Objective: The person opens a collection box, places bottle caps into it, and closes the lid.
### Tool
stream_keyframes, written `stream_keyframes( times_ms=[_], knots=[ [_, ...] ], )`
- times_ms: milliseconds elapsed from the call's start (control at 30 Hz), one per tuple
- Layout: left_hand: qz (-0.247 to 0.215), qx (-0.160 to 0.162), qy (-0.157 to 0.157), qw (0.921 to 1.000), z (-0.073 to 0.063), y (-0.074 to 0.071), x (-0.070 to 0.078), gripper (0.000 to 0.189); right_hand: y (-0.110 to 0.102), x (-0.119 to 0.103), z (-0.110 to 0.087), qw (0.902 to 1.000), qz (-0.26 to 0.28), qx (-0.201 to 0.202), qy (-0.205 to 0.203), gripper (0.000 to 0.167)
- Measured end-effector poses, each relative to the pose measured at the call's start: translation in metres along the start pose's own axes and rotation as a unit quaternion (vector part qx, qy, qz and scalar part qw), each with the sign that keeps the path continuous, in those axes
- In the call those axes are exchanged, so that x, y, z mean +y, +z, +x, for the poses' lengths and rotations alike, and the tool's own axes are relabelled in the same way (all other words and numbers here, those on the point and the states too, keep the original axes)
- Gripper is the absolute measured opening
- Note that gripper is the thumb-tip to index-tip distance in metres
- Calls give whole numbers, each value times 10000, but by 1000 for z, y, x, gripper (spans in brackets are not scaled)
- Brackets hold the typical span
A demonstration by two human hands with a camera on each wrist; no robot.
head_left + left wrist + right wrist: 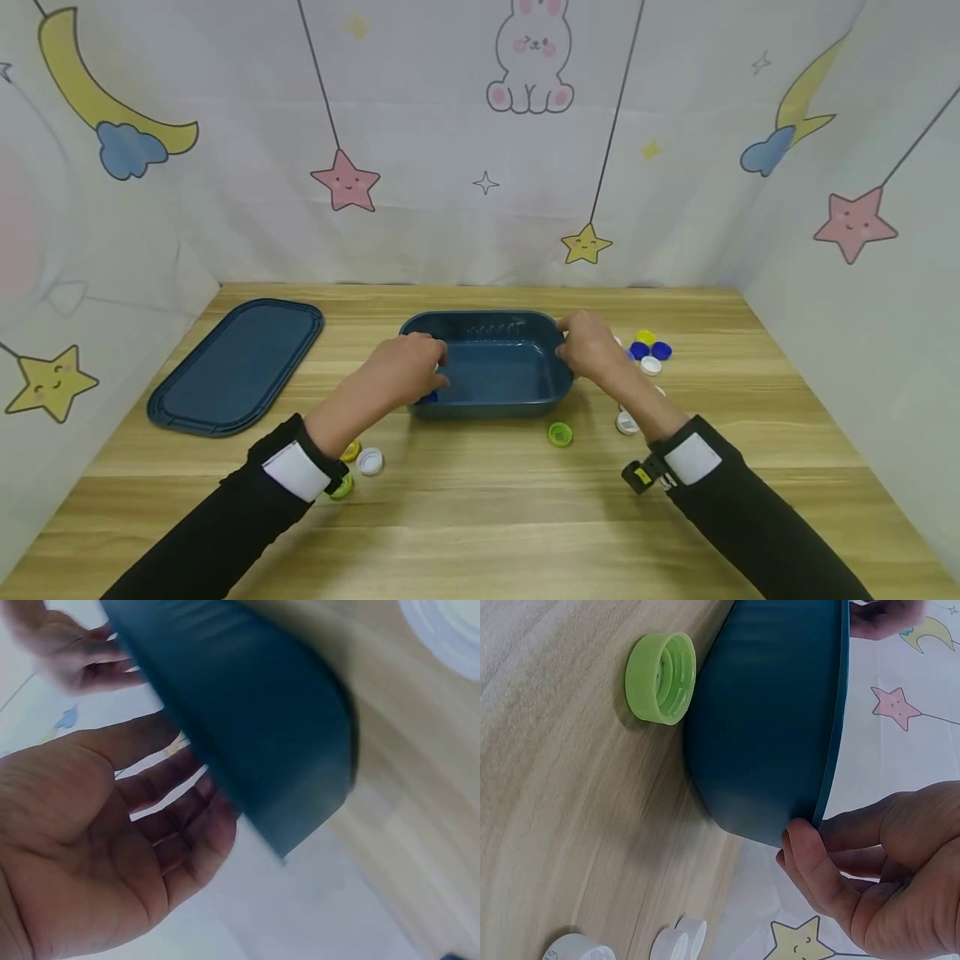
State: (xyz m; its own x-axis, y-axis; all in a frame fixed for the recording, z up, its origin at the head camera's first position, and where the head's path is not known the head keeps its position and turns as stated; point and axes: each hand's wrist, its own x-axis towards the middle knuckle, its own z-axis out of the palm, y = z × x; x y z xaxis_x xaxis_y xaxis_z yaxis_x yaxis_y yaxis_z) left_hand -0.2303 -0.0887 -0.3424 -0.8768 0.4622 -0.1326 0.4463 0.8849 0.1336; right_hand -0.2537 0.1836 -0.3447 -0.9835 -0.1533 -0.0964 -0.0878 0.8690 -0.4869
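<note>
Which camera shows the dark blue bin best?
The head view: it takes in the bin, rim and inside, though the left hand covers part. The left wrist view shows blurred outer walls; the right wrist view shows them sharper, with the right hand pinching the rim.

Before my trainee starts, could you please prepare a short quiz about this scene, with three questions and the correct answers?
1. True or false: the lid covers the bin.
2. What does the right hand hold? A) the lid; B) the bin; C) nothing.
3. Fill in the colour: in the head view, the lone cap just in front of the bin, near its right end, is ____.

Key: 1. False; the lid lies on the table, to the left of the bin. 2. B. 3. Green.
</note>
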Motion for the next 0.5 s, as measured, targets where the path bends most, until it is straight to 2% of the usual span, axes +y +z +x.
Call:
stream_keyframes(
  times_ms=[267,500],
  knots=[
    [-135,364,-11,9992,-43,-27,-3,43,0,1,0,10000,62,-41,18,45],
    [4,719,-21,9974,-80,-32,-13,54,1,0,1,9999,113,-60,36,45]
  ],
)
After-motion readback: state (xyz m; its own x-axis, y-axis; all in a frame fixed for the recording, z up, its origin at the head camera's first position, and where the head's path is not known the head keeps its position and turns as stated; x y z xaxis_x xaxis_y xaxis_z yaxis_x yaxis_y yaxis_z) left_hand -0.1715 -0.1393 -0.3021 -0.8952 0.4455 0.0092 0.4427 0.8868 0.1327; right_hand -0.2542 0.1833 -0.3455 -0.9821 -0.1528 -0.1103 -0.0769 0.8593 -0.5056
